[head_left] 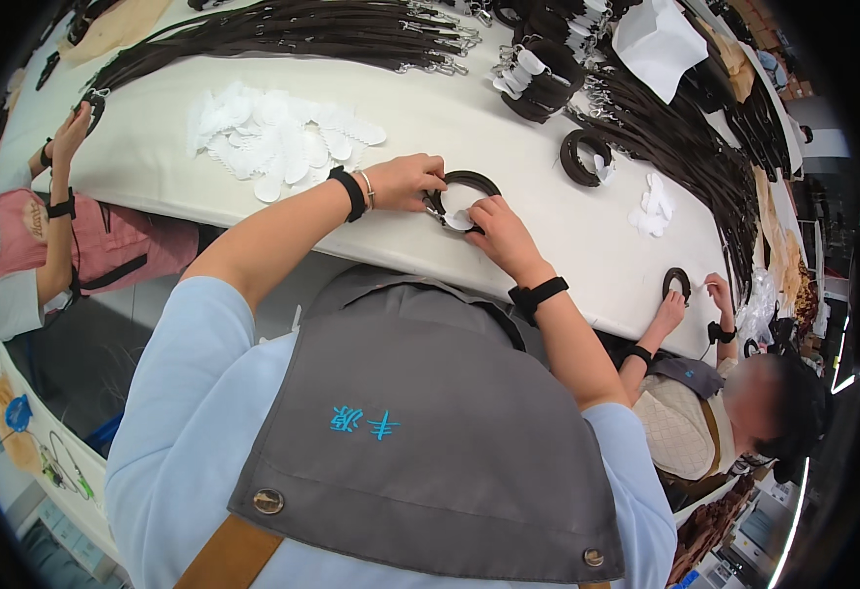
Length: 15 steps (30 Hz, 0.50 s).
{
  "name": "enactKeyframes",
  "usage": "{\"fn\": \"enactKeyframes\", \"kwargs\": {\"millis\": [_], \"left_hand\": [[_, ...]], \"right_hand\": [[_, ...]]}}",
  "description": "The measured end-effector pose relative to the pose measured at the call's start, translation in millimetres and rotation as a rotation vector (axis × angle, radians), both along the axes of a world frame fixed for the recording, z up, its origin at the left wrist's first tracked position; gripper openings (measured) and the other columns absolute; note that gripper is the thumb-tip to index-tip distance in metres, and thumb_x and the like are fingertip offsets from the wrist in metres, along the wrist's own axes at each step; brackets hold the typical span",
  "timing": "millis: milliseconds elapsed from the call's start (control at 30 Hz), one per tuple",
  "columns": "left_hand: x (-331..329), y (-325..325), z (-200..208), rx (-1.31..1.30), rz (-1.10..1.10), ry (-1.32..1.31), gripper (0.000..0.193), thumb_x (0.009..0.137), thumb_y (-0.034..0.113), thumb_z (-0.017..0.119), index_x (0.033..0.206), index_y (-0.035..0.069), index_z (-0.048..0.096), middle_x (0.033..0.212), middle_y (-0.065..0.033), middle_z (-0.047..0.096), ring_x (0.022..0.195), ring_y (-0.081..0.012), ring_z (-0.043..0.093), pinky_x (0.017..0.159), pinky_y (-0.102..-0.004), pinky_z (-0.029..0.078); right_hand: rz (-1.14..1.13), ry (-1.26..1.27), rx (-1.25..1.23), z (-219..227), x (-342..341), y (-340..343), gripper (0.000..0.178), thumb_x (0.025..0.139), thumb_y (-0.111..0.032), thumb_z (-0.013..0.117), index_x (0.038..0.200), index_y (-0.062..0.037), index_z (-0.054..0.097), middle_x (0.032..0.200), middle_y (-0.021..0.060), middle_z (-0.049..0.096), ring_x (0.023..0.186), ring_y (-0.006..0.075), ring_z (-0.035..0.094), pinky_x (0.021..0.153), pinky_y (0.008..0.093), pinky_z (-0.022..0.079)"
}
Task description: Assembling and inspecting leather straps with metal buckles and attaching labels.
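A dark brown coiled strap (pixel 473 179) lies near the front edge of the white table, with a white round-ended tag (pixel 460 220) at its near side. My left hand (pixel 405 184) pinches the left side of the coil, where a bit of metal shows. On the right, my right hand (pixel 505 236) has its fingers closed at the coil's near right edge, beside the tag. Fingers partly hide where the tag meets the strap. Beyond my left arm lies a loose heap of white tags (pixel 273 137).
Long dark straps with metal clips (pixel 351 34) lie across the back; more straps (pixel 666 147) run along the right. A finished-looking coil (pixel 579 159) and a small tag pile (pixel 654 204) sit to the right. Co-workers handle straps on both sides: one hand (pixel 75 128), another (pixel 671 312).
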State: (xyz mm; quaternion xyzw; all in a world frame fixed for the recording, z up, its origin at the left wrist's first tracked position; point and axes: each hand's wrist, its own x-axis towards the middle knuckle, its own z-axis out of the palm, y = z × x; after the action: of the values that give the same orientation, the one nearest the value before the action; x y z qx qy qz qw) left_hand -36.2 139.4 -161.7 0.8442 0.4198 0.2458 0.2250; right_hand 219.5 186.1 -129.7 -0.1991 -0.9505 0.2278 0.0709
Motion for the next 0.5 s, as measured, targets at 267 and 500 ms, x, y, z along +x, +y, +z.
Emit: {"fn": "enactKeyframes", "kwargs": {"millis": [267,500], "left_hand": [[13,-13,-4,0.043,0.103,0.024,0.05,0.065,0.006,0.077,0.111,0.004,0.058,0.119,-0.0128,0.052,0.11,-0.0317,0.051,0.094,-0.0369,0.047],[20,-20,-3,0.014,0.149,0.119,0.033,0.069,0.012,0.077,0.101,0.011,0.066,0.117,-0.0118,0.051,0.106,-0.0322,0.051,0.092,-0.0377,0.048]], "right_hand": [[-0.049,0.049,-0.045,-14,-8,-4,0.033,0.071,-0.009,0.073,0.102,-0.0032,0.062,0.101,0.0083,0.059,0.1,0.0289,0.052,0.088,0.0376,0.046],[-0.022,0.047,0.01,-11,-7,-7,0.031,0.071,-0.011,0.073,0.099,-0.0034,0.063,0.098,0.0086,0.059,0.098,0.028,0.052,0.087,0.0375,0.045]]}}
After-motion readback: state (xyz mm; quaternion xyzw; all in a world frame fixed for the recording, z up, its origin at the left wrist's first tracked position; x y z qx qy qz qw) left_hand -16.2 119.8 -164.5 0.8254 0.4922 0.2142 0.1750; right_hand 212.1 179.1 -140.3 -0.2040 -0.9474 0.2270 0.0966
